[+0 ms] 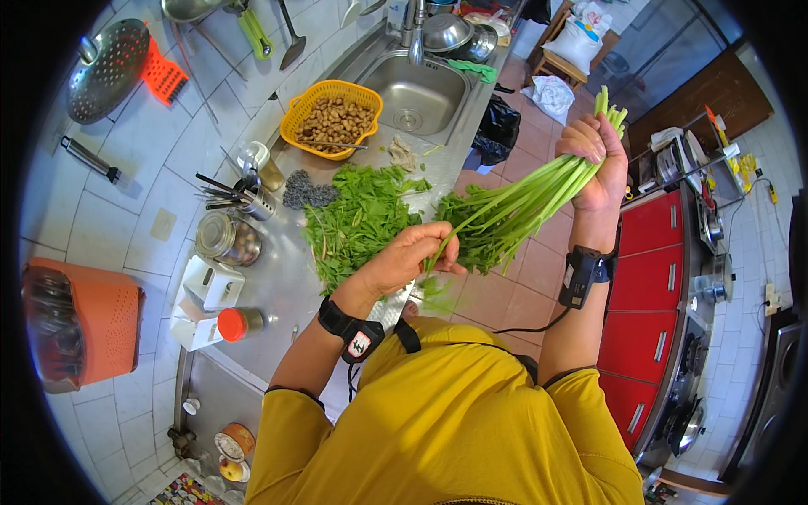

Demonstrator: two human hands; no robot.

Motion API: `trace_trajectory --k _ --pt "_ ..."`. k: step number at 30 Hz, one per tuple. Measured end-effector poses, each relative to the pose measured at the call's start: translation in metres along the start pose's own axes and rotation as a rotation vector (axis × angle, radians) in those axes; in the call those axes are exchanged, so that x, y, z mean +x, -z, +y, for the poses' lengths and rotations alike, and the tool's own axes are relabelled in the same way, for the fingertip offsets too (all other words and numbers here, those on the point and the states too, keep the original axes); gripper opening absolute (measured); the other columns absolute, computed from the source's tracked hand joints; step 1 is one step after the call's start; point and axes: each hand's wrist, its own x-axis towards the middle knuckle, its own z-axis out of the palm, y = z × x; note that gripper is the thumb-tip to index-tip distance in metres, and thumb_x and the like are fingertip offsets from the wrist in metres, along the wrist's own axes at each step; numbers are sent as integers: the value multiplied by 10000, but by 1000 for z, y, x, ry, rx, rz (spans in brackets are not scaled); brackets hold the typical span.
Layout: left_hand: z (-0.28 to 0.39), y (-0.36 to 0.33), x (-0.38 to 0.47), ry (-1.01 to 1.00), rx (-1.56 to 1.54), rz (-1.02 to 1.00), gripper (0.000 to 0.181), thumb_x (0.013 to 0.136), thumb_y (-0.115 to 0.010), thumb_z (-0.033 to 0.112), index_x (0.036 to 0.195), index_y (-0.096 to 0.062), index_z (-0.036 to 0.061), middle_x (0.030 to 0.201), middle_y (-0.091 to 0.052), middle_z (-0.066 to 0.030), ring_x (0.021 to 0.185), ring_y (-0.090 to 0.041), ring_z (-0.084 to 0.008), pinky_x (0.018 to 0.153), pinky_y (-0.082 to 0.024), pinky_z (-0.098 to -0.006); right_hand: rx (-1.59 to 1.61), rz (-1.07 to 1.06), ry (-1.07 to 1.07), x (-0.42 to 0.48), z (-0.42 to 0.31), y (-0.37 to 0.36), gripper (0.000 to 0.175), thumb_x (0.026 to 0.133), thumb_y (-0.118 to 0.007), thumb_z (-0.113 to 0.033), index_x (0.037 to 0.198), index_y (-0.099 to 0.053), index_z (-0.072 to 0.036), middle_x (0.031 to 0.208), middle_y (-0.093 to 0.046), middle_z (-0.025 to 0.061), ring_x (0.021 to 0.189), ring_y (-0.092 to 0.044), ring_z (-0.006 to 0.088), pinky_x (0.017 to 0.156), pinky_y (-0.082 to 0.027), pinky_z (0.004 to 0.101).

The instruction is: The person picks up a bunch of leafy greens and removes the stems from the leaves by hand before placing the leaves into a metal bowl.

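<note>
My right hand (592,161) is raised and wrapped around a bunch of celery (536,192). Its cut stalk ends stick out above the fist, and the leafy ends hang down towards the counter edge. With bent fingers, my left hand (421,251) pinches one thin celery stalk (447,243) at the lower end of the bunch. Below and left of that hand, a heap of loose celery leaves (360,218) lies on the steel counter (287,268). Several green bits hang or fall blurred beneath the bunch.
A yellow plastic basket (293,129) of peanuts in shells stands by the steel sink (413,88). Along the wall are a steel-wool scourer (306,189), a utensil holder (257,202), a glass jar (228,238) and a red-lidded jar (238,324). A black bag (497,129) hangs beyond the counter edge.
</note>
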Motion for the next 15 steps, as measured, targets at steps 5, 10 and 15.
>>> trace_trajectory --k 5,10,15 --pt "-8 -7 -1 23 -184 52 179 896 -370 19 777 -498 60 762 -479 -30 735 -504 -142 581 -507 -263 83 75 14 1 0 9 158 920 -524 -84 776 -479 -36 578 -380 -7 497 -371 112 525 -371 255" --pt "-13 6 -13 33 -19 6 144 920 -396 58 886 -536 51 807 -412 -17 684 -475 -103 477 -451 -226 121 60 33 2 -22 10 153 887 -553 -79 755 -486 -44 567 -385 -8 511 -373 111 563 -383 261" --pt "-1 -3 -14 188 -193 15 253 937 -467 189 1149 -488 53 833 -412 7 638 -450 -77 421 -376 -190 132 61 84 1 -26 9 156 885 -544 -74 749 -476 -41 564 -378 -1 513 -367 124 569 -381 274"
